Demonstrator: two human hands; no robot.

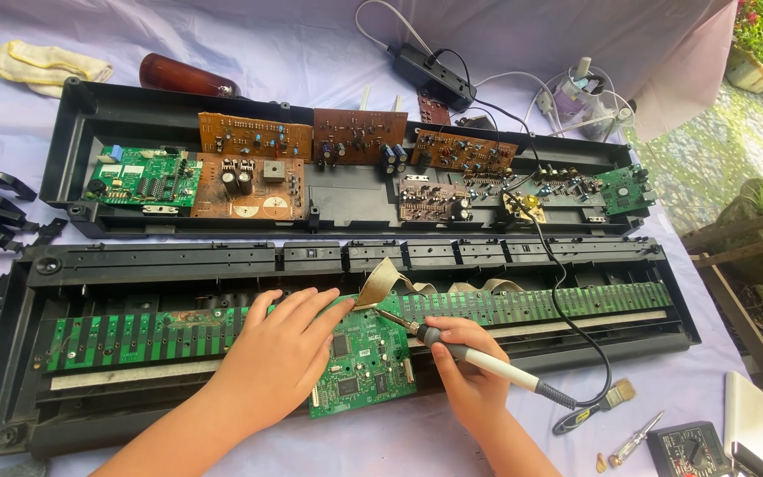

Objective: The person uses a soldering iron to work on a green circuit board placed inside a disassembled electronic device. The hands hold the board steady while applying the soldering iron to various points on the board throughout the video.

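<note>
The right hand [465, 367] grips a soldering iron [479, 358] like a pen, fingers closed round its pale handle, the metal tip [380, 312] angled up and left toward the top edge of a square green circuit board [359, 362]. The left hand [280, 353] lies flat and spread on the left part of that board, holding nothing, pressing it down. The board rests in the middle of the lower black keyboard shell [11, 353], over a long green contact strip [134, 336], on the counter [399, 433] covered with a light cloth. A beige ribbon cable [386, 278] curls up just beside the tip. To do this well, I judge the flat hand should keep the board from sliding while its fingers stay away from the hot tip, and the tip should touch only the one joint, clear of the ribbon, which would probably scorch. The iron's black cord [567, 327] loops loosely to the right and should stay slack. The board looks densely packed with dark chips and white markings, with connectors along its sides.
</note>
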